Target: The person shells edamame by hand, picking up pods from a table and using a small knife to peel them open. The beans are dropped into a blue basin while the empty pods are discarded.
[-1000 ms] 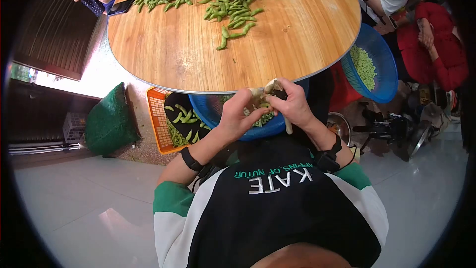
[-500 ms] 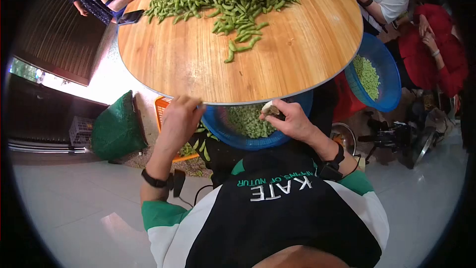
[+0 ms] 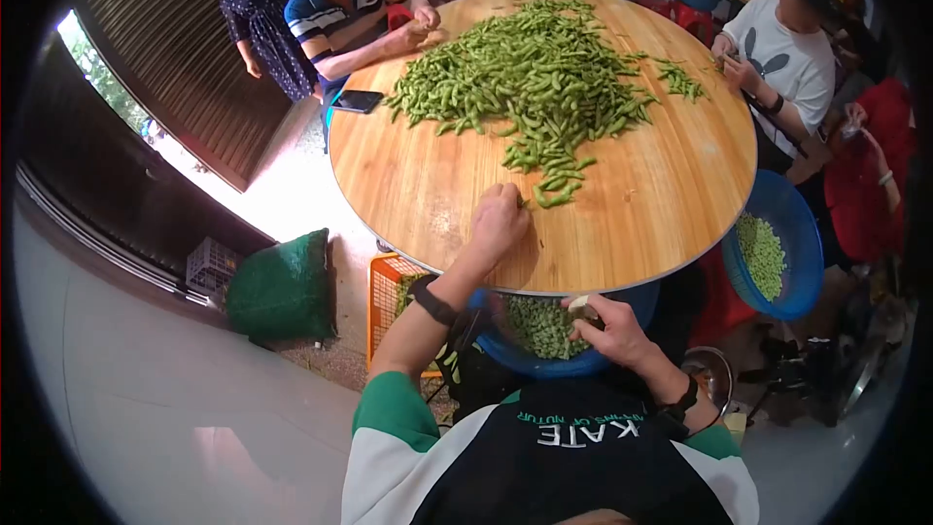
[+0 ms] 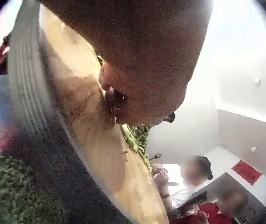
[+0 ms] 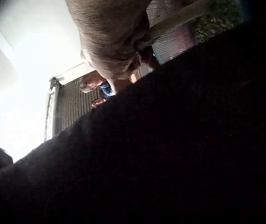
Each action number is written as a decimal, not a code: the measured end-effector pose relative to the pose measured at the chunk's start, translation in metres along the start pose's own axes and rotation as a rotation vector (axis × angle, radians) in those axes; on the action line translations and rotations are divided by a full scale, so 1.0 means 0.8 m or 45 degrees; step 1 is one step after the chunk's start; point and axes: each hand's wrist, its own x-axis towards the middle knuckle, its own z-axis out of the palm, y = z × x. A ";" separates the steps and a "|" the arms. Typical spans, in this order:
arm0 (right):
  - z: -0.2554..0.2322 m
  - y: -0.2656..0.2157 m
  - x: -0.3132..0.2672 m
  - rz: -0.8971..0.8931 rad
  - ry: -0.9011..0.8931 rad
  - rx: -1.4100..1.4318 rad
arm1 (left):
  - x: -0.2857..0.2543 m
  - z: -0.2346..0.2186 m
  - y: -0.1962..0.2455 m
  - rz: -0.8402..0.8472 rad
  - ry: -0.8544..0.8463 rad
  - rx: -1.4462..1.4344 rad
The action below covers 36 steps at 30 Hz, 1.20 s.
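Note:
My left hand (image 3: 501, 221) reaches over the round wooden table (image 3: 428, 194), at the near tip of a big pile of green soybean pods (image 3: 525, 73). Its fingers are curled down, and a bit of a soybean pod (image 3: 525, 203) shows beside the fingertips. My right hand (image 3: 617, 332) is over a blue basin (image 3: 549, 367) of shelled beans (image 3: 535, 324), below the table's near edge. Something whitish (image 3: 580, 303) covers or lies at its thumb and forefinger. In the right wrist view a pale wooden stick (image 5: 179, 21) juts from this curled hand; its far part is hidden.
An orange basket (image 3: 381, 306) stands left of the basin, near a green sack (image 3: 282, 284). On the right is another blue basin (image 3: 802, 233) of shelled beans. A phone (image 3: 358, 101) lies at the table's left edge. Several people sit or stand around.
Both hands were together over the basin with a pod; then the left moved away and forward to the pods on the table. The right stayed over the basin. The view has tilted up.

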 end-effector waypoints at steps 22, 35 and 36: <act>0.000 -0.003 -0.002 0.208 -0.058 1.050 | -0.122 -0.050 0.114 -0.928 -0.422 -1.961; 0.006 -0.001 -0.001 0.279 -0.055 1.029 | -0.129 -0.051 0.123 -0.708 -0.339 -1.695; 0.004 0.000 -0.001 0.282 -0.076 1.041 | -0.129 -0.053 0.123 -0.725 -0.348 -1.653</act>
